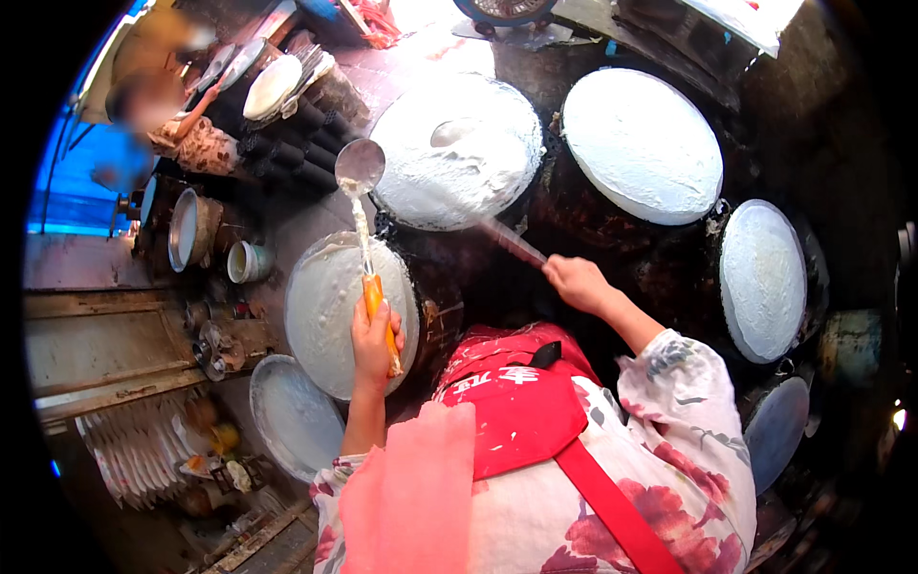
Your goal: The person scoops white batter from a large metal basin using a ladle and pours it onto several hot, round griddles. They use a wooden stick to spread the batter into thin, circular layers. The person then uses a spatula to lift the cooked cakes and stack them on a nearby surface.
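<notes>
My left hand [373, 337] is closed round the orange handle of a metal ladle [360, 167], held upright with white batter stuck along its shaft and bowl. Beneath that hand lies a round griddle [330, 311] coated with white batter. My right hand [577, 283] grips a long flat scraper [517, 244], slightly blurred. Its far end is at the near edge of a second round griddle [459, 134], whose white layer is uneven, with a ridged patch and a greyish oval spot.
More round griddles with white layers stand at the far right [643, 143] and right [763, 280]. A pale round pan [296, 416] is at the lower left, another [776, 430] at the lower right. A small white bucket [251, 261] and another person [201, 143] are on the left.
</notes>
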`<state>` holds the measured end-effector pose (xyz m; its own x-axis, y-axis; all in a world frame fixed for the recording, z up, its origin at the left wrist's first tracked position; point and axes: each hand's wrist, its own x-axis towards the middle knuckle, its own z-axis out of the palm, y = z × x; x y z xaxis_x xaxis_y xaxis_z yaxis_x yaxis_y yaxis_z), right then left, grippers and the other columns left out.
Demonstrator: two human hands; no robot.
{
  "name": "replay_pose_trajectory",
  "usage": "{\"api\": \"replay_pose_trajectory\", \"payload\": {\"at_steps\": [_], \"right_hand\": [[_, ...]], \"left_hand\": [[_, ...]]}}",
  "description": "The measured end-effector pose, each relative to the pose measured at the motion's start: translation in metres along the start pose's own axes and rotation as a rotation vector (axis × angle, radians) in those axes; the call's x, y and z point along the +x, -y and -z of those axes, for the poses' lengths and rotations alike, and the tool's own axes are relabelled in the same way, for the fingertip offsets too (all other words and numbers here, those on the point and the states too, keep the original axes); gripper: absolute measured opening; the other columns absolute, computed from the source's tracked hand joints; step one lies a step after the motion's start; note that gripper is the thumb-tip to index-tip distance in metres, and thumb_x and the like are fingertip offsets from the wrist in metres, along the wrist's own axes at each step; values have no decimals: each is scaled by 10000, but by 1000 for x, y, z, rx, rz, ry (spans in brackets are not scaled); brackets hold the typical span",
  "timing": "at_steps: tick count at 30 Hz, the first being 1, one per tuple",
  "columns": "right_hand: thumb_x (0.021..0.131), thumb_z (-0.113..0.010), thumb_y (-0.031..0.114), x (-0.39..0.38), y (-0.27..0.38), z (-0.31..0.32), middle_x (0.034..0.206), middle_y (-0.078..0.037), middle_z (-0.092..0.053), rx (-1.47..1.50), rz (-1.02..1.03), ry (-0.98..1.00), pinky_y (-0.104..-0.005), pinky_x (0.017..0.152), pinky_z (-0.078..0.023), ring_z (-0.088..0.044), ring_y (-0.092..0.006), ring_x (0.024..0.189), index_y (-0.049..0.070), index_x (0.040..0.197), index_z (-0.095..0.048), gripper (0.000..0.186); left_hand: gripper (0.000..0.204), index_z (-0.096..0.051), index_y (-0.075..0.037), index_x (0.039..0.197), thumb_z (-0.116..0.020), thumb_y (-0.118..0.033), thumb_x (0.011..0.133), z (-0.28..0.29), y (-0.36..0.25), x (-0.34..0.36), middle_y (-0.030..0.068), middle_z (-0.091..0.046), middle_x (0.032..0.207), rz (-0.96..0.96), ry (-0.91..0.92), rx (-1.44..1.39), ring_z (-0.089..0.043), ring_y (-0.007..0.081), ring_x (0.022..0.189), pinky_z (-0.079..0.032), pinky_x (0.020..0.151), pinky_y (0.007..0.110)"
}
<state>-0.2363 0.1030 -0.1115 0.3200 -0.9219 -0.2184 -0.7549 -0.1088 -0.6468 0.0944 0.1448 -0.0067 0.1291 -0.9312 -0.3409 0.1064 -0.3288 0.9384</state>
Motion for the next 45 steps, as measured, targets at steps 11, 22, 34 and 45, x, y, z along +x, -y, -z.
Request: {"api": "replay_pose_trajectory", "payload": {"at_steps": [11,22,34,45], "right_hand": [[936,-383,341,25,-31,17,776,-220,-606,-12,-37,65,-516,706,-453,-585,-419,786,71,870,-544,321],[916,-371,262,193,-32,80,967,-217,-637,15,-280,-273,-474,809,-470,-600,-382,947,28,939,-614,338],[930,-420,235,75,-36,42,664,-189,-609,-142,-232,-408,-499,579,-478,-617,-384,640,39,872,-486,216],[818,-432,106,225,26,66,927,-262,-633,110,-202,-308,-430,782,-506,-631,-371,927,-30,892,-657,273]], "left_hand": [[255,-424,-110,1181,-445,-232,958,-12,5,17,38,-476,670,96,-12,-6,-442,104,416,-373,375,221],[233,-404,-83,1158,-450,-183,953,-31,-4,0,48,-480,687,119,-79,-80,-438,110,426,-378,373,223],[251,-399,-96,1186,-437,-200,961,-24,10,-6,42,-472,697,126,-134,-154,-431,104,431,-367,375,217],[223,-398,-103,1156,-425,-221,968,-57,-22,15,44,-464,701,163,-28,-269,-434,107,438,-368,377,217]]}}
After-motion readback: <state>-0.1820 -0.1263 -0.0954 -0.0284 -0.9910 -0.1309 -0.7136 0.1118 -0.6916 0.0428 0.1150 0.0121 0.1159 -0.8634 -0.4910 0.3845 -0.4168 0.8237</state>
